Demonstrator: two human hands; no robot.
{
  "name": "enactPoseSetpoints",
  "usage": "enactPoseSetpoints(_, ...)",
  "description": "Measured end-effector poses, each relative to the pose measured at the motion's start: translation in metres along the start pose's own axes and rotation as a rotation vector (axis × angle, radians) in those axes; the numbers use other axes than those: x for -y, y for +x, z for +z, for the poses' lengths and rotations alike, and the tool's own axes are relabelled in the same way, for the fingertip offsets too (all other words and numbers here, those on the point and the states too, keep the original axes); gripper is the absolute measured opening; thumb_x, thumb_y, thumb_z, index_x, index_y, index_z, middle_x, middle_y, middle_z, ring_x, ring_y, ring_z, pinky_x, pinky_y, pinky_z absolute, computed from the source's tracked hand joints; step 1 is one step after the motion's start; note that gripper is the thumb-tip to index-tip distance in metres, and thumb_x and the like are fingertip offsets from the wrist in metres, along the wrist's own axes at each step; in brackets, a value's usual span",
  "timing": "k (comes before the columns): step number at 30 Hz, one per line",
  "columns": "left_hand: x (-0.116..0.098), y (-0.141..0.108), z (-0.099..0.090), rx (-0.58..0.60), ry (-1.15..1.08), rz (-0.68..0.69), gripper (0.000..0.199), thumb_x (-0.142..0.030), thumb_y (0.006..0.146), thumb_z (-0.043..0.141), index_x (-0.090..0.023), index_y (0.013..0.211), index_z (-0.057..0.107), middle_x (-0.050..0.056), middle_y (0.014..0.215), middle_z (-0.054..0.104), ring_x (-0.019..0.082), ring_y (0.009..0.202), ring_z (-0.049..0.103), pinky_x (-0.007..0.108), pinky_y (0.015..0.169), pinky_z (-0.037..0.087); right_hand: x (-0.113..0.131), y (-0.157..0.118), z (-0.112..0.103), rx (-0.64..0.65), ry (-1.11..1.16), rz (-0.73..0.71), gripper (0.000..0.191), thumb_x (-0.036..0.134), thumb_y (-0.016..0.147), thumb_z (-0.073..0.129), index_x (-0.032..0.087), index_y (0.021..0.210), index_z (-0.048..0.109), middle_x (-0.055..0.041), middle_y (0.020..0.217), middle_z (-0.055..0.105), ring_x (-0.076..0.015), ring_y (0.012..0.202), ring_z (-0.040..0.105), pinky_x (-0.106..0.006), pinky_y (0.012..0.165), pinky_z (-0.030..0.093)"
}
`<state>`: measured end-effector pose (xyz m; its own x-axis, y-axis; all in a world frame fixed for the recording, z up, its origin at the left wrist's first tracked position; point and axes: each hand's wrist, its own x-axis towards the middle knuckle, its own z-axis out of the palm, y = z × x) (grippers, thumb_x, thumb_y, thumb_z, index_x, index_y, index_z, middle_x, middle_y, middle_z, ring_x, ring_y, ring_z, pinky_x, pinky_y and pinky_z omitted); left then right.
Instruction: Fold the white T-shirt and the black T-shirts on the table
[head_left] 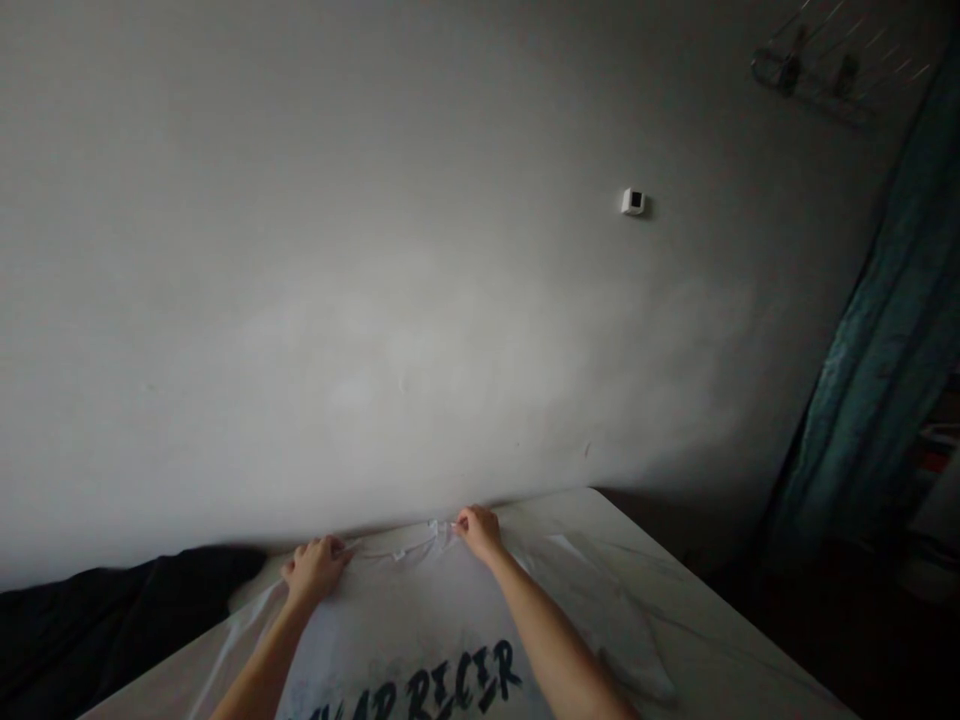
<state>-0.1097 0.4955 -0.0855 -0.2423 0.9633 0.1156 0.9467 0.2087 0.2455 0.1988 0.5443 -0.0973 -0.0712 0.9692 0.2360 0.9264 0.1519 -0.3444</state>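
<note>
A thin, see-through white sheet of plastic-like material [405,610] lies spread over the near part of the table, with large black lettering low on it. I cannot tell whether it is a bag or a garment. At its far edge, my left hand [315,568] is closed, fingers curled on the upper left part. My right hand [478,530] pinches the same edge further right, near some crumpled clear folds. Between the two hands the edge sags in a shallow curve.
The white marbled table [592,520] meets a pale wall [390,300] at its far edge. Black cloth [135,610] is heaped at the left. A small white device [634,202] and a wire rack [817,85] are on the wall. A teal curtain [862,400] hangs at the right.
</note>
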Motion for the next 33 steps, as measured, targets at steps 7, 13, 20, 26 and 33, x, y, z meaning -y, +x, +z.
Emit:
enactPoseSetpoints(7, -0.017, -0.011, -0.002, -0.103, 0.002, 0.032, 0.034, -0.031, 0.093, 0.037, -0.022, 0.107, 0.066, 0.010, 0.112, 0.071, 0.029, 0.108, 0.056, 0.045, 0.093, 0.037, 0.007, 0.002, -0.009, -0.065, -0.037, 0.084, 0.013, 0.022, 0.088, 0.060, 0.021, 0.094, 0.071, -0.0080, 0.106, 0.070, -0.0235, 0.107, 0.059, -0.033, 0.091, 0.038)
enactPoseSetpoints(13, -0.063, -0.061, 0.033, -0.385, 0.139, 0.092, 0.047, -0.014, 0.088, 0.034, -0.012, 0.130, 0.057, 0.018, 0.136, 0.057, 0.031, 0.122, 0.050, 0.048, 0.102, 0.034, 0.059, -0.054, 0.015, -0.107, -0.053, 0.094, 0.042, 0.017, 0.091, 0.049, 0.016, 0.132, 0.057, -0.0195, 0.141, 0.050, -0.0319, 0.130, 0.046, -0.046, 0.105, 0.035)
enactPoseSetpoints(20, -0.020, -0.113, 0.073, -0.190, 0.183, 0.504, 0.053, -0.026, 0.093, 0.033, -0.026, 0.144, 0.045, 0.005, 0.153, 0.042, 0.027, 0.141, 0.037, 0.045, 0.111, 0.034, 0.042, -0.133, 0.013, 0.191, 0.129, -0.503, 0.051, 0.032, 0.097, 0.045, 0.033, 0.148, 0.039, -0.0008, 0.159, 0.029, -0.0241, 0.145, 0.026, -0.044, 0.119, 0.019)
enactPoseSetpoints(26, 0.050, -0.120, 0.003, -0.074, 0.290, 0.390, 0.051, -0.033, 0.093, 0.039, -0.029, 0.143, 0.046, 0.008, 0.151, 0.046, 0.031, 0.140, 0.039, 0.053, 0.114, 0.028, -0.024, -0.123, -0.059, 0.141, -0.053, -0.015, 0.052, 0.032, 0.095, 0.052, 0.015, 0.144, 0.047, -0.0147, 0.155, 0.034, -0.0282, 0.144, 0.028, -0.040, 0.118, 0.018)
enactPoseSetpoints(33, -0.053, -0.179, 0.017, -0.100, 0.245, 0.272, 0.054, -0.016, 0.092, 0.029, -0.012, 0.144, 0.044, 0.018, 0.149, 0.045, 0.030, 0.137, 0.043, 0.047, 0.109, 0.035, 0.091, -0.167, -0.021, 0.082, -0.004, 0.032, 0.044, 0.024, 0.100, 0.036, 0.014, 0.141, 0.050, -0.0147, 0.151, 0.041, -0.0254, 0.141, 0.035, -0.043, 0.115, 0.028)
